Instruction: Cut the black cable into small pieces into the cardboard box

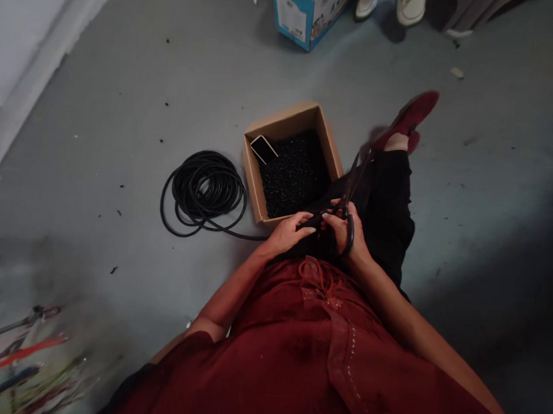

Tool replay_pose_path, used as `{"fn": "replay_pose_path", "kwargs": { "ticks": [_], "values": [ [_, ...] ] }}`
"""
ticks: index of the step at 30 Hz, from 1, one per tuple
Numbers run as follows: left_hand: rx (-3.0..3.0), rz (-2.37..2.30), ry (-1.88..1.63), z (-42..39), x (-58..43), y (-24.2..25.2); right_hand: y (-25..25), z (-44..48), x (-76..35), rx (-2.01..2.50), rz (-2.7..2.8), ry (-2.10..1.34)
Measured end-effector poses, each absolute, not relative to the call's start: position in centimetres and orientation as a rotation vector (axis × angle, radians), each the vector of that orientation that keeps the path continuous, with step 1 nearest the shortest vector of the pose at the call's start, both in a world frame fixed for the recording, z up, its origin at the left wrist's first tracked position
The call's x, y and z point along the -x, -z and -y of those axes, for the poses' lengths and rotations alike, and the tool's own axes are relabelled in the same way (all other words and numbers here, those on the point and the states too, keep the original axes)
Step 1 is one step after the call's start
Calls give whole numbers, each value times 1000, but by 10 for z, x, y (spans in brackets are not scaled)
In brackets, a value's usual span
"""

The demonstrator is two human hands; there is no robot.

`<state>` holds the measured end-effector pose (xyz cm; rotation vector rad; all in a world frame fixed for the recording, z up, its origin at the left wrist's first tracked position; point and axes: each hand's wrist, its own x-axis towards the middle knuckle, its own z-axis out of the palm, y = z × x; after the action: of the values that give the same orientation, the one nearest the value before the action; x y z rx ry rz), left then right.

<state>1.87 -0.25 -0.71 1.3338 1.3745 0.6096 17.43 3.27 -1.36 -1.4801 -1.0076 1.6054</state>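
My right hand (355, 237) is closed around the dark handle of a pair of scissors (353, 174). Their long blades point away from me over my trouser leg. Close beside it, my left hand (288, 235) grips a black rubber tube (249, 236), thumb and fingers curled towards the right hand. The tube's end is hard to make out against the dark trousers. It runs left from the hand to a loose coil (207, 190) on the floor. Just beyond my hands stands an open cardboard box (254, 187), its bottom covered with many small black cut pieces (292, 173).
A phone-like dark rectangle (264, 149) with a pale edge leans in the box's left corner. Further off are a blue carton (294, 14) and another person's shoes (410, 6). Blurred coloured strips (14, 359) lie at lower left. Black scraps dot the grey floor (124, 98).
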Motion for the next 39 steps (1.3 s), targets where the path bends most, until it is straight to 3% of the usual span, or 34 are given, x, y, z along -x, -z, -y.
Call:
{"fn": "replay_pose_path", "kwargs": {
  "ticks": [6, 18, 23, 28, 39],
  "values": [
    [-1383, -1355, -463, 0, -15, 7, 13, -31, -174, 1480, 983, -1631],
    [-1324, -1442, -580, 6, -19, 8, 2, -26, -172, 1406, 1119, -1642],
    [-1241, -1543, -659, 6, -15, -3, -18, -24, -187, 1498, 1431, -1623],
    [-1180, -1597, -753, 3, -10, -11, -22, -10, -206, 1494, 1908, -1390],
    [-1371, -1617, -739, 1, 4, -5, -17, 2, -208, 1529, 2219, -1411]
  ]
}}
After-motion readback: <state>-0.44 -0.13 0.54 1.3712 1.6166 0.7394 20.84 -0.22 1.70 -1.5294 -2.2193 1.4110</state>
